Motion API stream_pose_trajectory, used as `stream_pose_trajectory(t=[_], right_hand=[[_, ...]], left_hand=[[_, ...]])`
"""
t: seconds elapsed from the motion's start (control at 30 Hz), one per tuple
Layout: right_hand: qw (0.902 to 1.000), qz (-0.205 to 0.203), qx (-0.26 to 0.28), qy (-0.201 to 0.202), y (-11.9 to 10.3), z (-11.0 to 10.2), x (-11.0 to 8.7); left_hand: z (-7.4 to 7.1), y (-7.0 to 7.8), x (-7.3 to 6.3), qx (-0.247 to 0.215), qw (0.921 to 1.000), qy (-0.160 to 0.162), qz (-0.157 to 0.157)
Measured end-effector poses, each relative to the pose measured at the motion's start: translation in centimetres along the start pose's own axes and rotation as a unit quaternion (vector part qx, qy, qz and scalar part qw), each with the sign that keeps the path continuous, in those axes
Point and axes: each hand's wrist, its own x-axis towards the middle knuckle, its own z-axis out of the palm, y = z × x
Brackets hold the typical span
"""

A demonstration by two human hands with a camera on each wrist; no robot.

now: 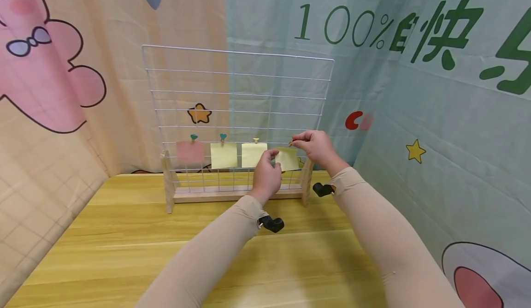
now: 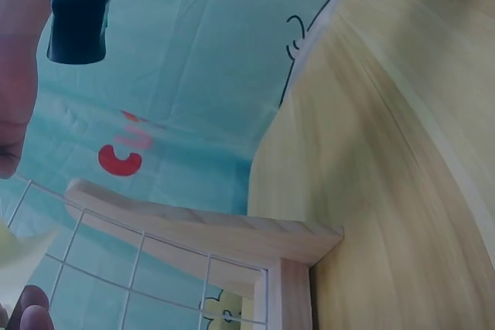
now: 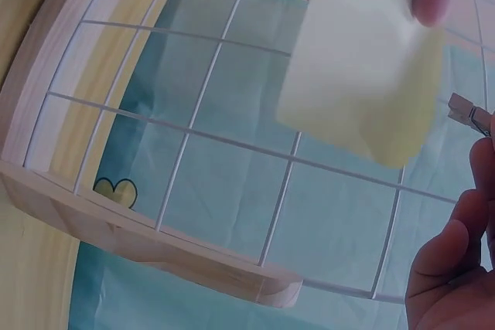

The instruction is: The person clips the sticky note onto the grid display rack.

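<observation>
My left hand pinches a pale yellow paper note at its left edge, in front of the lower right of a white wire grid. In the right wrist view the note has a bent corner. My right hand pinches a small wooden clothespin beside the note, a little apart from it. Three notes hang from the grid on small clips: a pink note, a yellow note and a paler yellow note.
The grid stands in a wooden base with upright side feet, towards the back of a wooden table. Printed curtains hang behind and at the right. A black wrist device is strapped to each wrist.
</observation>
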Motion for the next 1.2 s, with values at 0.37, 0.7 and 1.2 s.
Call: stream_pose_trajectory(t=[0.37, 0.7, 1.2], right_hand=[[0.9998, 0.01, -0.018, 0.007, 0.2, 0.0, 0.8], [0.9994, 0.002, -0.031, 0.013, 0.6, 0.4, 1.4], [0.9971, -0.005, -0.073, 0.021, 0.7, 0.7, 1.4]], left_hand=[[0.5, 0.3, 1.2, 0.015, 0.9999, -0.008, -0.003], [1.0, 0.2, 1.4, 0.019, 0.9997, -0.014, -0.002], [1.2, 0.1, 1.4, 0.021, 0.9994, -0.026, 0.004]])
